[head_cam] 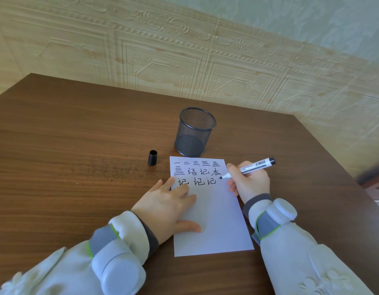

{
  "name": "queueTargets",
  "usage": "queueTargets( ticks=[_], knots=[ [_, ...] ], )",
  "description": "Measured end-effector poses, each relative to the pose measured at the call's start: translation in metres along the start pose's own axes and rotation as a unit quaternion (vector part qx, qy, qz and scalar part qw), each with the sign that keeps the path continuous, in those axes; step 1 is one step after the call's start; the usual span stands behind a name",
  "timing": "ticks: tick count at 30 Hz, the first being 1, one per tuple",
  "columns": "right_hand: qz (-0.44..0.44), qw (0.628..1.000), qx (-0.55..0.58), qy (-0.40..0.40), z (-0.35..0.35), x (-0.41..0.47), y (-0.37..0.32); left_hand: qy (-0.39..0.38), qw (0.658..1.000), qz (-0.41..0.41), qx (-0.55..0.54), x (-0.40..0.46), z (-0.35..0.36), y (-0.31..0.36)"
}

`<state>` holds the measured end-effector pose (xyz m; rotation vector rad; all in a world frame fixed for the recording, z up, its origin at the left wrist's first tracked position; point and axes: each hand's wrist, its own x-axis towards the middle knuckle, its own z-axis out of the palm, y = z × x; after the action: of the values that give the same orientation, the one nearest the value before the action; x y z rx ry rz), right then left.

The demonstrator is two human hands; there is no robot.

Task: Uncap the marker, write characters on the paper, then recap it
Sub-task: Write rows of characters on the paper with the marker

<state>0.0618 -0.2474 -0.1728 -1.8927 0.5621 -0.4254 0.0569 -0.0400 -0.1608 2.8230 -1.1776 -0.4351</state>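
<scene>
Embossed cream wall panels rise behind a dark wood-grain surface (77,128), seen from above my own two arms in pale sleeves with grey wrist bands.

I judge I am mid-writing: three rows of black characters fill the top of the white paper (212,220), and the third row stops just short of the marker tip. To do this step well, I should keep the tip light on the sheet, start the next character just beyond the last one or drop to a fresh row, and keep the sheet pinned so it cannot slide under the strokes.

My right hand (251,183) has its fingers curled round the marker (248,168) in a writing grip; the barrel slants up and away to that hand's outer side, and the tip points inward, at the paper's right edge. Whether the tip touches the sheet I cannot tell.

My left hand (169,207) lies flat with fingers straight, pressing the paper's left edge, its fingertips partly covering the first character of the third row.

Beyond my left hand, off the paper, the black cap (152,157) stands upright on the surface. A black mesh pen cup (195,133) stands just beyond the paper's far edge, ahead of both hands.
</scene>
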Motion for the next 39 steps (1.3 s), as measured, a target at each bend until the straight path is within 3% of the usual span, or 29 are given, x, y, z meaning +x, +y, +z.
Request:
queueTargets(
  ticks=[5,14,27,39],
  knots=[
    [-0.021,1.0,-0.014,-0.008,-0.0003,-0.0014,-0.0018,0.023,1.0,0.011,-0.004,-0.0009,0.0009,-0.0012],
    [-0.016,0.999,-0.031,-0.014,-0.0021,-0.0007,-0.0018,-0.013,1.0,-0.002,0.006,-0.0021,-0.0051,0.0018],
    [-0.022,0.998,-0.063,-0.021,-0.0018,-0.0034,-0.0052,-0.006,1.0,-0.001,0.009,-0.0009,-0.0022,0.0009],
    [-0.009,1.0,-0.009,0.016,-0.0029,0.0007,-0.0009,-0.002,1.0,0.001,0.012,0.0,-0.0009,0.0]
  ],
)
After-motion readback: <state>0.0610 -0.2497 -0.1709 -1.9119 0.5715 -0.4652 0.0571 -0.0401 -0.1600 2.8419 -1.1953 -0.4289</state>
